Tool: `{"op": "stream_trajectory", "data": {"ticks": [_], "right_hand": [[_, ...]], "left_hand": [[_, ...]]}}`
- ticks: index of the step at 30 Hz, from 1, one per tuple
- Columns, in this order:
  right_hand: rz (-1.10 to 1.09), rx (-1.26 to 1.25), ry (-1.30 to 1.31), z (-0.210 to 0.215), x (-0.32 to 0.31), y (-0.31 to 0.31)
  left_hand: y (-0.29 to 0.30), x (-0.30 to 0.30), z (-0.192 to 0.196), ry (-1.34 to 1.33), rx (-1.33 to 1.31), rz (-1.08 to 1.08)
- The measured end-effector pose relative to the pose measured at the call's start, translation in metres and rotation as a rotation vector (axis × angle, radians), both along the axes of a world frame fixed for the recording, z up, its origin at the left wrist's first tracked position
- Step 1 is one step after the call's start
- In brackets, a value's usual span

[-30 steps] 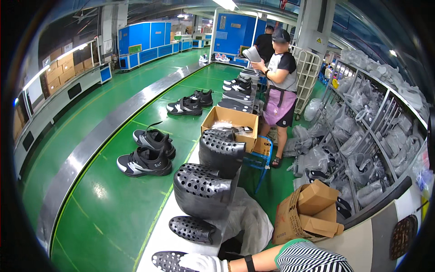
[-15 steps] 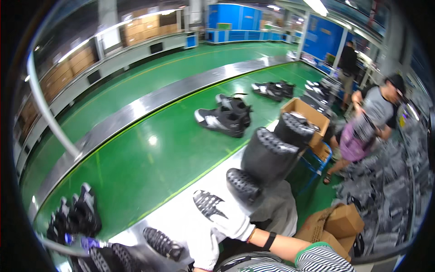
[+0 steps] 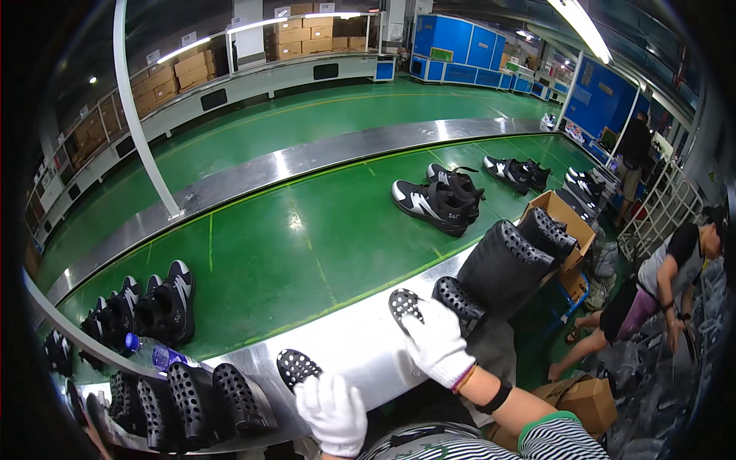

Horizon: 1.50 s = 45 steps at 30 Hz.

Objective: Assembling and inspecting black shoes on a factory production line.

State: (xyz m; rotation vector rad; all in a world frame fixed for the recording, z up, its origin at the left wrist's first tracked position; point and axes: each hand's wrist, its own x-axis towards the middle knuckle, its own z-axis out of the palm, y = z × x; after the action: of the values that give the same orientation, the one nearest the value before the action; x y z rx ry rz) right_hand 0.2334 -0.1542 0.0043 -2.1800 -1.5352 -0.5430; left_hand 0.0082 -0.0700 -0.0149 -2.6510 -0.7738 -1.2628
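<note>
Both my hands wear white knit gloves. My left hand (image 3: pixel 333 412) is closed on the near end of a black perforated shoe insert (image 3: pixel 295 366), its rounded end pointing away over the shiny bench. Further right, my right hand (image 3: pixel 438 345) grips a second perforated shoe insert (image 3: pixel 403 305). Both lie at or just above the bench top; I cannot tell if they touch it. Just right of my right hand, another black insert (image 3: pixel 460 297) leans near the tall nested stacks of inserts (image 3: pixel 506 264). Several more nested inserts (image 3: pixel 192 395) stand at the bench's left end.
The metal bench (image 3: pixel 345 337) borders a green conveyor belt (image 3: pixel 307 253). Black-and-white sneakers (image 3: pixel 437 201) stand on the belt, others (image 3: pixel 172 299) at its left. A bottle (image 3: pixel 157 353) lies beside them. At right are cardboard boxes (image 3: pixel 579 399) and a bending co-worker (image 3: pixel 667 284).
The view has swung, shifting the scene. My left hand has come onto the insert that lay on the bench. My right hand still holds its insert. The co-worker has bent lower.
</note>
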Motion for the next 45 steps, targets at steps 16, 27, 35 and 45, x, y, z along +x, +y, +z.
{"op": "stream_trajectory", "data": {"ticks": [16, 27, 35, 45], "right_hand": [[-0.959, -0.275, 0.304, 0.056, 0.268, 0.198], [-0.873, -0.600, 0.349, 0.009, 0.391, 0.168], [-0.555, -0.850, 0.313, 0.019, 0.364, 0.214], [0.134, -0.703, 0.376, 0.038, 0.109, 0.263]], "left_hand": [[0.029, -0.018, -0.044, 0.189, -0.335, 0.087], [0.041, -0.007, -0.043, 0.093, -0.514, 0.056], [0.032, -0.006, -0.045, 0.207, -0.547, 0.116], [0.027, -0.004, -0.031, 0.131, -0.478, 0.121]]}}
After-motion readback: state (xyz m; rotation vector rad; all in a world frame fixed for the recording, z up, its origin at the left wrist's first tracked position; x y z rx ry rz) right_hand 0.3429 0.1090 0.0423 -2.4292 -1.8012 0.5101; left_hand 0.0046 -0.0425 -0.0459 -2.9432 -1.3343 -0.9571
